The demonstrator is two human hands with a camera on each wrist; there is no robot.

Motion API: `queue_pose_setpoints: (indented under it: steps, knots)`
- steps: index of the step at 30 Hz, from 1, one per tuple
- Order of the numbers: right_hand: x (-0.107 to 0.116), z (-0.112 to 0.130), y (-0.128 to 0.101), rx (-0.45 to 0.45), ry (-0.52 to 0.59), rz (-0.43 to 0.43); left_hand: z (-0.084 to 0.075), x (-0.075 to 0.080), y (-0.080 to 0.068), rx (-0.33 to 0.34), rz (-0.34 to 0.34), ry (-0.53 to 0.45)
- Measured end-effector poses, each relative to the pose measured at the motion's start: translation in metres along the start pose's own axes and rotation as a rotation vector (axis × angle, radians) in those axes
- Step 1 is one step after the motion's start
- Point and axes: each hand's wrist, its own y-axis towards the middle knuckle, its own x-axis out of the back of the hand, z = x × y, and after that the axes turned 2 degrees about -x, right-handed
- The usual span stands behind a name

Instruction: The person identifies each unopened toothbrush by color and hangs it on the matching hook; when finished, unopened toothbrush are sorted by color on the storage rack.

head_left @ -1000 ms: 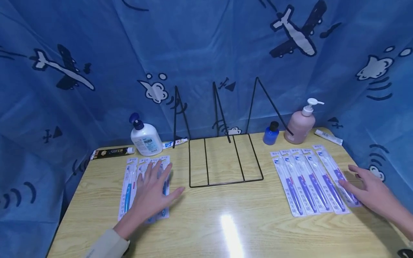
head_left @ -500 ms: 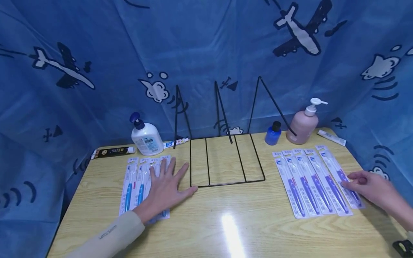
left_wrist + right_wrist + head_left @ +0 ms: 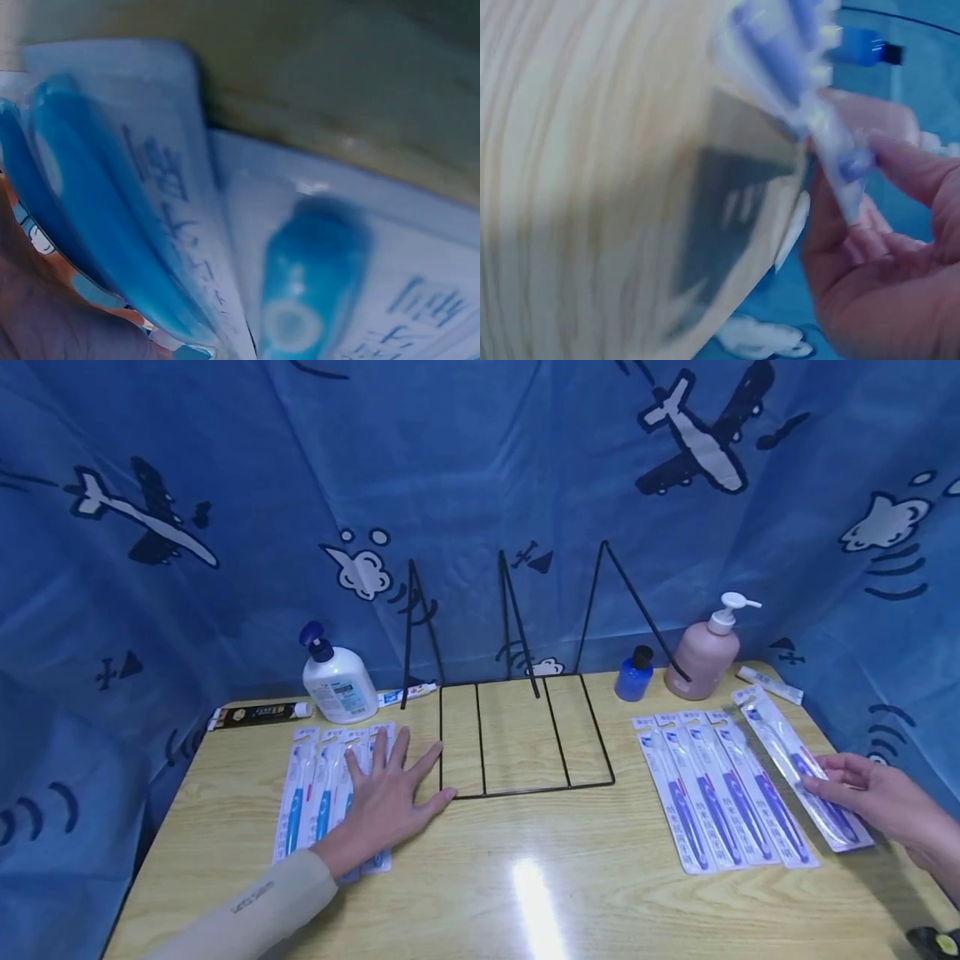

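A row of blue toothbrush packs (image 3: 296, 802) lies toward the left edge of the counter (image 3: 450, 893), a white pump bottle (image 3: 342, 689) behind it. Across the right-hand packs a person's left hand (image 3: 386, 802) spreads, splayed and grasping nothing, thumb by the near left corner of a black wire rack (image 3: 481, 739). Farther along, from where I stand, four purple toothbrush packs (image 3: 708, 793) lie side by side, a pink pump bottle (image 3: 703, 656) behind them. Just beyond, near the right edge, the right hand (image 3: 877, 793) pinches a fifth purple pack (image 3: 787, 752) between thumb and fingers.
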Motion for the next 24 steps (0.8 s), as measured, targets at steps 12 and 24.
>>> queue_pose_setpoints:
  steps: [12, 24]
  knots:
    - [-0.042, 0.054, -0.039, 0.447, 0.706, 0.057, 0.000, -0.002, 0.000, -0.003, 0.005, -0.002]
    - [-0.075, 0.100, -0.065, 0.784, 0.910, 0.046, -0.001, 0.000, -0.001, -0.021, -0.013, 0.008]
